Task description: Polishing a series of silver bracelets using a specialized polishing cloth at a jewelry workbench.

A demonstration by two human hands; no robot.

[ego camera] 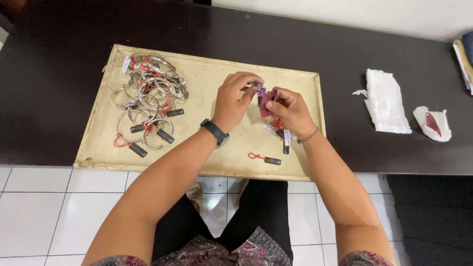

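Observation:
Over a cream tray (207,74) on a dark table, my left hand (235,98) pinches a small silver piece with a purple stone (260,90). My right hand (290,109) presses a small dark red cloth (266,102) against that piece. A black watch sits on my left wrist, a red cord bracelet on my right. Under my right hand lie tags on red strings (281,132). A loose black tag with a red string (265,158) rests near the tray's front edge.
A heap of silver bangles with black tags and red strings (147,96) fills the tray's left part. On the dark table (59,83) to the right lie a crumpled white tissue (387,101) and another tissue with a red stain (432,123). White floor tiles show below.

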